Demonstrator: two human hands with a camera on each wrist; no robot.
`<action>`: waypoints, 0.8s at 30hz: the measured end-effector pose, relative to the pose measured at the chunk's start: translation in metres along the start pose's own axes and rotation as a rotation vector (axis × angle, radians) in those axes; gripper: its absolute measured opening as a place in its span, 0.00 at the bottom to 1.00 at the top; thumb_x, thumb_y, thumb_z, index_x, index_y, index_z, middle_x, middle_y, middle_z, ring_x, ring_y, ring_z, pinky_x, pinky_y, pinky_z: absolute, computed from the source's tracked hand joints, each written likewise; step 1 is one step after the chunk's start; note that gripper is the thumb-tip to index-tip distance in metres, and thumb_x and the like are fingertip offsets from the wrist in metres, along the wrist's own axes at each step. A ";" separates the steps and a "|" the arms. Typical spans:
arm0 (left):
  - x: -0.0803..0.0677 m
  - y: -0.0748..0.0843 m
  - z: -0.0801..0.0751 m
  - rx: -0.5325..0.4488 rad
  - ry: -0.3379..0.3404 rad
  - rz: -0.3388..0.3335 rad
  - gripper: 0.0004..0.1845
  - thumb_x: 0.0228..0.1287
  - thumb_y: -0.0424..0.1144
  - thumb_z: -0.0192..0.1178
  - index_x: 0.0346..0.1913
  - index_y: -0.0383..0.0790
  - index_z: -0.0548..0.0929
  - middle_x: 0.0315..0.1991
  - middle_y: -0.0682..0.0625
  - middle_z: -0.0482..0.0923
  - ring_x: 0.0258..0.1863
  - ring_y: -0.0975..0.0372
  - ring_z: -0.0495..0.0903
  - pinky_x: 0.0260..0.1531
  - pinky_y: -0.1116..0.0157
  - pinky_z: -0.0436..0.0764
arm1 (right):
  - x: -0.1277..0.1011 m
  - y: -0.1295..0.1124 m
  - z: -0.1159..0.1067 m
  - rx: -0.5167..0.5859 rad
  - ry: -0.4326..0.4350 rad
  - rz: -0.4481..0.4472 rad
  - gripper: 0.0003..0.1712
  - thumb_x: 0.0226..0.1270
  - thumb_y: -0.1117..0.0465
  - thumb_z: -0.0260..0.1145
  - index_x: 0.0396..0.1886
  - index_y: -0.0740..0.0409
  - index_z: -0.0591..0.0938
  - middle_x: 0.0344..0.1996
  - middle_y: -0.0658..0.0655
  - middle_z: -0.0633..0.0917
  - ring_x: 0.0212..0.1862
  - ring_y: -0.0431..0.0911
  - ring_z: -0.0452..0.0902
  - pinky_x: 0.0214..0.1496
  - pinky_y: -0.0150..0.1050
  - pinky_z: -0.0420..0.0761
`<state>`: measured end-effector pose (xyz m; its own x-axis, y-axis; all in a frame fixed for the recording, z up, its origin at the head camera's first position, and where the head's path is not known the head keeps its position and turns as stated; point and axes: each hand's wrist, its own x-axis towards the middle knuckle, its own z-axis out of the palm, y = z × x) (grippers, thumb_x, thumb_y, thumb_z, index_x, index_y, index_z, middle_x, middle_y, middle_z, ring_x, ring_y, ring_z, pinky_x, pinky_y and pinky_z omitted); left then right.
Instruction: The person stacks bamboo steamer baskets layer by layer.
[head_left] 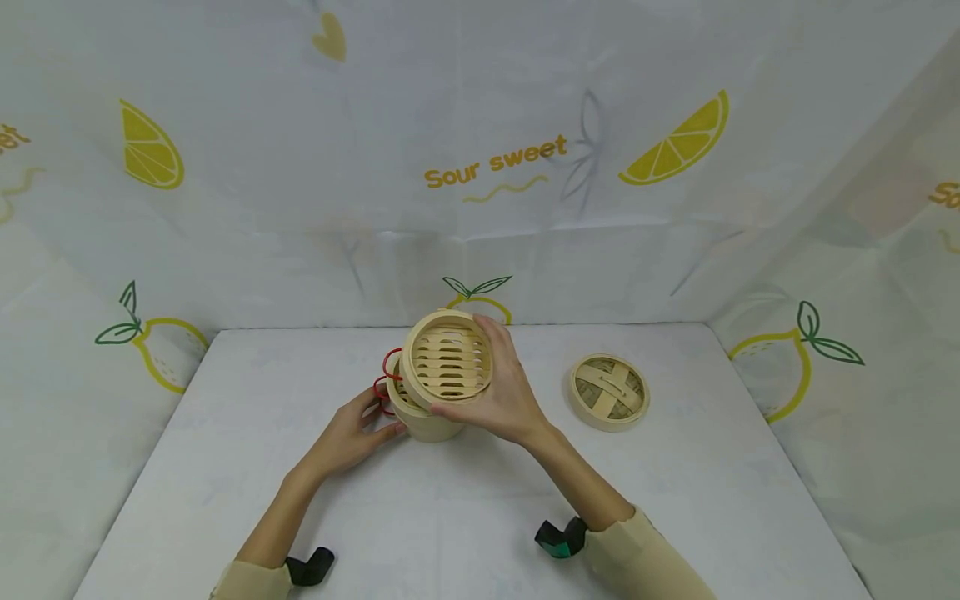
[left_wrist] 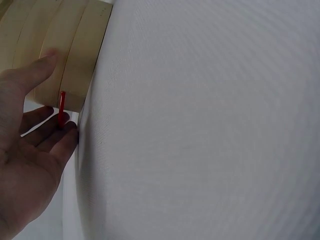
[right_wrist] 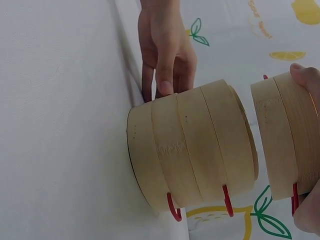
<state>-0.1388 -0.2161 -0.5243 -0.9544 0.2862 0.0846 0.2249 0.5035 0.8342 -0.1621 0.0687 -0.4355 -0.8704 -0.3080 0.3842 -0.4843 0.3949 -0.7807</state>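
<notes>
My right hand [head_left: 506,396] grips a round bamboo steamer basket [head_left: 452,362] by its rim, tilted so its slatted inside shows. Below it stands a stack of bamboo steamer baskets [head_left: 429,428], with red loop handles [right_wrist: 227,200] on its side. In the right wrist view a gap separates the raised basket [right_wrist: 277,135] from the stack [right_wrist: 185,145]. My left hand [head_left: 348,437] is at the stack's left side. Its thumb rests on the bamboo wall [left_wrist: 80,65], and its loosely bent fingers lie beside a red loop [left_wrist: 61,107].
A woven bamboo steamer lid [head_left: 609,392] lies on the white table [head_left: 450,533], right of the stack. Behind and at the sides hangs a white lemon-print cloth [head_left: 300,208]. Black wrist mounts [head_left: 562,537] show on both forearms.
</notes>
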 end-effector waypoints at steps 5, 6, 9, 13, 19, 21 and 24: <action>0.001 -0.001 0.000 -0.006 0.004 0.005 0.37 0.68 0.39 0.77 0.76 0.38 0.74 0.70 0.39 0.80 0.75 0.43 0.77 0.75 0.44 0.82 | 0.002 0.001 0.002 0.001 -0.008 -0.004 0.77 0.40 0.46 0.93 0.87 0.56 0.58 0.82 0.58 0.65 0.82 0.55 0.65 0.86 0.63 0.70; 0.001 -0.002 0.000 -0.007 0.004 0.007 0.36 0.68 0.39 0.77 0.76 0.38 0.74 0.70 0.40 0.80 0.75 0.43 0.77 0.75 0.44 0.82 | 0.002 0.001 0.003 0.000 -0.010 -0.006 0.77 0.40 0.46 0.93 0.87 0.56 0.58 0.82 0.58 0.65 0.82 0.56 0.65 0.87 0.63 0.70; 0.001 -0.003 0.000 -0.009 0.005 0.013 0.36 0.68 0.40 0.77 0.75 0.39 0.75 0.69 0.41 0.81 0.75 0.44 0.77 0.74 0.44 0.82 | 0.003 0.001 0.005 -0.001 -0.013 -0.005 0.77 0.40 0.47 0.93 0.87 0.56 0.58 0.82 0.58 0.65 0.82 0.56 0.64 0.87 0.63 0.70; 0.001 -0.004 0.000 -0.011 0.005 0.007 0.36 0.68 0.41 0.77 0.75 0.38 0.74 0.69 0.41 0.81 0.75 0.43 0.77 0.74 0.44 0.82 | 0.003 0.000 0.007 -0.006 -0.018 -0.002 0.77 0.40 0.46 0.93 0.87 0.54 0.57 0.82 0.58 0.65 0.83 0.56 0.65 0.86 0.63 0.71; 0.001 -0.003 0.000 0.000 0.000 -0.001 0.37 0.69 0.41 0.77 0.76 0.35 0.74 0.70 0.39 0.80 0.76 0.43 0.77 0.74 0.45 0.82 | 0.004 0.000 0.009 -0.011 -0.024 0.006 0.77 0.40 0.46 0.93 0.87 0.54 0.58 0.82 0.58 0.64 0.83 0.56 0.64 0.86 0.65 0.70; 0.001 -0.002 0.000 0.002 -0.001 0.000 0.37 0.69 0.40 0.76 0.76 0.34 0.73 0.71 0.38 0.80 0.76 0.42 0.77 0.74 0.45 0.82 | 0.005 0.000 0.010 -0.010 -0.027 0.010 0.76 0.41 0.46 0.93 0.87 0.54 0.58 0.83 0.58 0.64 0.83 0.56 0.64 0.86 0.65 0.70; 0.000 -0.001 -0.001 0.006 -0.002 -0.002 0.37 0.69 0.39 0.76 0.76 0.34 0.74 0.70 0.38 0.80 0.76 0.42 0.77 0.74 0.44 0.82 | 0.006 -0.001 0.011 -0.007 -0.036 0.011 0.76 0.41 0.45 0.92 0.87 0.53 0.58 0.83 0.59 0.64 0.83 0.56 0.64 0.86 0.64 0.70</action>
<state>-0.1389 -0.2171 -0.5243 -0.9546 0.2862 0.0819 0.2238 0.5086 0.8314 -0.1661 0.0565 -0.4377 -0.8722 -0.3343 0.3572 -0.4752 0.4050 -0.7811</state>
